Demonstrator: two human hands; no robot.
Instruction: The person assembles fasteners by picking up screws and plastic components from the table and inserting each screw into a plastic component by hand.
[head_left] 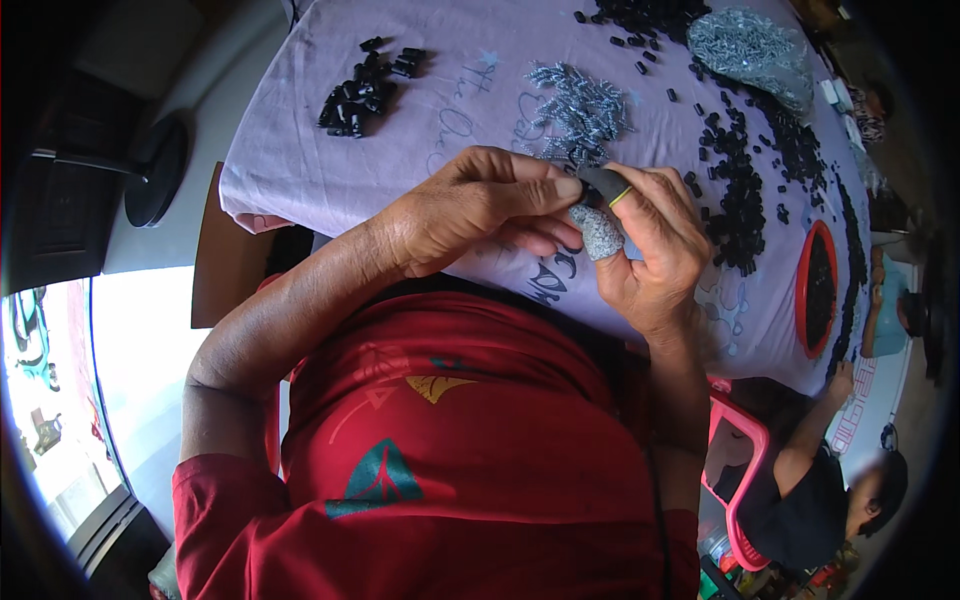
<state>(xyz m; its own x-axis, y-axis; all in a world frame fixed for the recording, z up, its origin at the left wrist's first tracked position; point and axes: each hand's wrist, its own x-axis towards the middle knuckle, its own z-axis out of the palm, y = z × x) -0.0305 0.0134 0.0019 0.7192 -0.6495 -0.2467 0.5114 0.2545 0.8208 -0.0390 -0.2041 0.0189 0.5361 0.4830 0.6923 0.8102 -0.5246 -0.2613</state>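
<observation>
My left hand [485, 205] and my right hand [655, 235] meet over the near edge of the table. Between their fingertips is a small black plastic part [581, 198], mostly hidden by the fingers. The left thumb and forefinger pinch toward it from the left. On my right hand, a dark finger cot [606, 187] with a yellow rim covers the forefinger, and a speckled grey finger cot [601, 235] covers the thumb. Just beyond the hands lies a loose pile of silver screws [578, 108]. Farther left is a small heap of black plastic parts [360, 92].
A pale purple cloth [290, 130] covers the table. A clear bag of screws [752, 55] lies at the far right, near more scattered black parts [738, 185]. A red basin [803, 300] sits by the right edge. A pink chair [755, 470] and another person [810, 500] are at lower right.
</observation>
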